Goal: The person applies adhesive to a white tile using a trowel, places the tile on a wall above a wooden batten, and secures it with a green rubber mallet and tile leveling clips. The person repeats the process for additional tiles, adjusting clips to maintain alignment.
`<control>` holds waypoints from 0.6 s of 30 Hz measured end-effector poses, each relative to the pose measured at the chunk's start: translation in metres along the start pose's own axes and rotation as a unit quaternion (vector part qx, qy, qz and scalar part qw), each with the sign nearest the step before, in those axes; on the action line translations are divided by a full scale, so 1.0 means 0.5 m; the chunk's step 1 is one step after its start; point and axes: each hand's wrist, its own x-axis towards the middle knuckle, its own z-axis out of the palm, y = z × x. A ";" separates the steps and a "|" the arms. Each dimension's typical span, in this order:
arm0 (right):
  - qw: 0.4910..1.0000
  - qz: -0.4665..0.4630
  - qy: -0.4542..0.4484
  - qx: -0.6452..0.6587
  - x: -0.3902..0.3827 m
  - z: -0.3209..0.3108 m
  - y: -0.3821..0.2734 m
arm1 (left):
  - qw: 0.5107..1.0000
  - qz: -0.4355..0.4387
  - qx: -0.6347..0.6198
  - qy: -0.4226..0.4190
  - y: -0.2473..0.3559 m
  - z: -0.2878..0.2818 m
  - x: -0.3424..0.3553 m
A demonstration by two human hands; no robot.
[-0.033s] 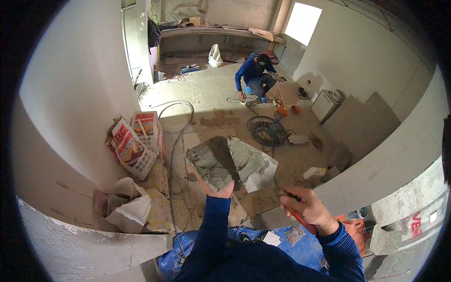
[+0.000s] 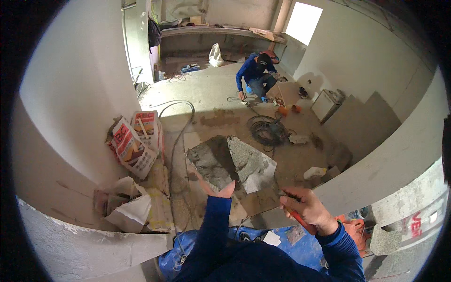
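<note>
My left hand (image 2: 221, 189) is closed on the near edge of a flat board (image 2: 204, 160) heaped with rough, wet grey mortar, thumb and fingers along its rim. To its right, past a dark band, lies a paler mortar-covered piece (image 2: 253, 164) with a bare whitish corner; whether the two are joined, I cannot tell. Off to the right, my right hand (image 2: 307, 207) grips a red-handled tool (image 2: 304, 223). It looks like a trowel, but its blade is barely visible.
Printed bags (image 2: 136, 141) and an opened white sack (image 2: 129, 207) stand at left beside a hose (image 2: 171, 188). A coiled black cable (image 2: 265, 131) lies ahead. Farther off, a person in blue (image 2: 256, 75) crouches. Curved low walls (image 2: 371, 174) flank me; blue sheeting (image 2: 300, 244) is below.
</note>
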 end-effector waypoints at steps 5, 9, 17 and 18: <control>0.997 0.056 -0.031 0.038 0.011 0.011 0.013 | 0.983 0.071 0.024 0.166 -0.019 -0.021 0.008; 0.986 0.074 -0.070 0.129 0.031 -0.001 0.013 | 0.935 0.200 0.202 0.210 -0.045 -0.040 0.042; 0.990 0.091 -0.101 0.029 0.027 -0.037 0.021 | 0.908 0.282 0.214 0.224 -0.072 0.060 0.058; 0.991 0.086 -0.104 0.014 0.021 -0.044 0.020 | 0.909 0.285 0.210 0.220 -0.073 0.078 0.061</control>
